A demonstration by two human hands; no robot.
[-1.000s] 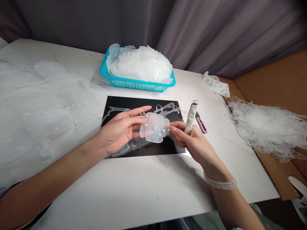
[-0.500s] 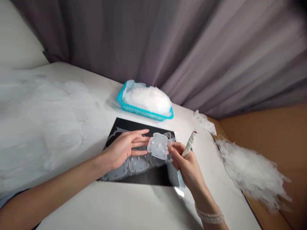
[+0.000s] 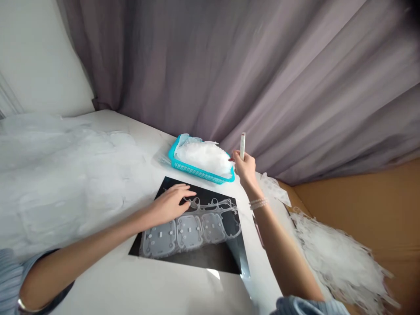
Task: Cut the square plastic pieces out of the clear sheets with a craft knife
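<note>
Black board [image 3: 215, 254] in the head view carries a translucent sheet of plates [image 3: 189, 232]. Over its far left part, the left hand [image 3: 172, 203] is loose, fingers unclenched; contact is unclear. The right hand [image 3: 244, 166] grasps an upright white-wrapped stick [image 3: 243, 144] at the right end of the blue basket [image 3: 200, 174], heaped with translucent pieces [image 3: 201, 156].

Honestly, I can't read any text here, folks: no brand, number or sign I can make out. The pale wrapped tool [image 3: 243, 146] in my right hand [image 3: 245, 167] has nothing legible on it, same with the clear plastic sheet [image 3: 189, 234] on the black mat [image 3: 215, 259] and the blue basket [image 3: 201, 172]. Any tiny print on that plastic would be too small to tell.
</note>
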